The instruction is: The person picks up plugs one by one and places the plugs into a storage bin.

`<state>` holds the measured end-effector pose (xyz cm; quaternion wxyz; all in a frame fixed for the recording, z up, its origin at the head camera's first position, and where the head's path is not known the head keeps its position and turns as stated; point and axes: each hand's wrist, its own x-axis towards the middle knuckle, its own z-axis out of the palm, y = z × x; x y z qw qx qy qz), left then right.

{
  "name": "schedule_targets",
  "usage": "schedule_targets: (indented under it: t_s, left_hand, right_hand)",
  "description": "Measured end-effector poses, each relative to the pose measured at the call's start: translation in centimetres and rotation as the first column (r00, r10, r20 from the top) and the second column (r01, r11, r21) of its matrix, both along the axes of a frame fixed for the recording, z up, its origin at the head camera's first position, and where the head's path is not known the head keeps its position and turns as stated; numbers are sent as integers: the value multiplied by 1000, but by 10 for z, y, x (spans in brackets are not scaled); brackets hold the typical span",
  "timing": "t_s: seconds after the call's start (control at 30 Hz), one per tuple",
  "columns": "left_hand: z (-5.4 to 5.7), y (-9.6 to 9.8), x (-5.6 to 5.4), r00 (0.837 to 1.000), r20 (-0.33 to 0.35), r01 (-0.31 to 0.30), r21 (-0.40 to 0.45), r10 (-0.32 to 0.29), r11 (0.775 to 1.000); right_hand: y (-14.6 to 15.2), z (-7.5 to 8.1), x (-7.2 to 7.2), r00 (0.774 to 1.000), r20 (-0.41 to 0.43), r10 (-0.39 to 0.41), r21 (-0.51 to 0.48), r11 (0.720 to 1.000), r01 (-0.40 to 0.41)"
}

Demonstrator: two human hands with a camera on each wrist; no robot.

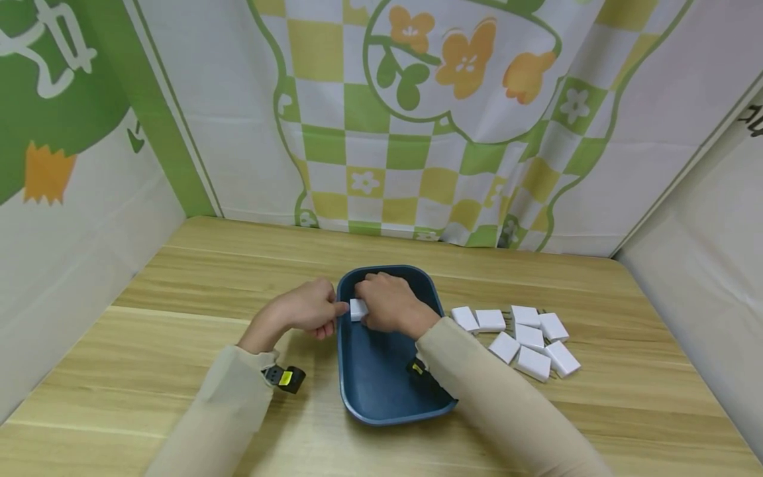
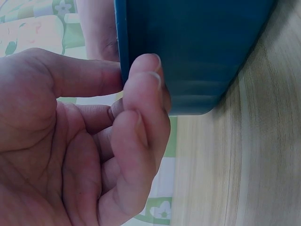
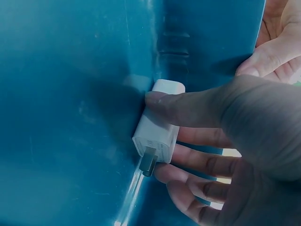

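A deep blue tray (image 1: 381,384) stands on the wooden table. My left hand (image 1: 308,307) holds its left rim, the thumb over the edge and curled fingers (image 2: 141,94) against the outer wall in the left wrist view. Inside the tray, near its far left side, my right hand (image 1: 390,301) pinches a white charger plug (image 1: 358,309) between thumb and fingers. The right wrist view shows this charger plug (image 3: 157,122) beside the tray wall, its metal prongs (image 3: 148,161) pointing away from the wall's far end. Part of the tray's inside is hidden by the right arm.
Several white charger plugs (image 1: 529,336) lie loosely grouped on the table (image 1: 644,371) to the right of the tray. A patterned curtain (image 1: 405,172) hangs behind the table, with pale cloth walls at both sides.
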<state>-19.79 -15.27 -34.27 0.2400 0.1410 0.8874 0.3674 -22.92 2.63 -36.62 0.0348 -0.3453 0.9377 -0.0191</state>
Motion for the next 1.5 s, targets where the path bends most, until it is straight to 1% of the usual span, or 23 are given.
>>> schedule_targets:
  t_s: [0.17, 0.33, 0.5, 1.07, 1.37, 1.5]
  left_hand:
    - [1, 0, 0, 1000, -5, 8, 5, -8, 1000]
    - [0, 0, -1, 1000, 0, -3, 8, 3, 1000]
    - [0, 0, -1, 1000, 2, 0, 12, 0, 1000]
    - [1, 0, -1, 1000, -4, -2, 5, 2, 1000]
    - [0, -1, 0, 1000, -2, -6, 10, 6, 1000]
    - [0, -1, 0, 1000, -11, -2, 3, 2, 1000]
  right_hand:
    - [0, -1, -1, 1000, -8, -12, -10, 1000, 12]
    - [0, -2, -2, 1000, -11, -21, -16, 1000, 21]
    - [0, -3, -2, 999, -20, -27, -11, 1000, 26]
    - [2, 0, -2, 999, -6, -36, -5, 999, 36]
    - [4, 4, -2, 999, -13, -35, -24, 999, 35]
    - [5, 12, -1, 999, 16, -40, -37, 999, 41]
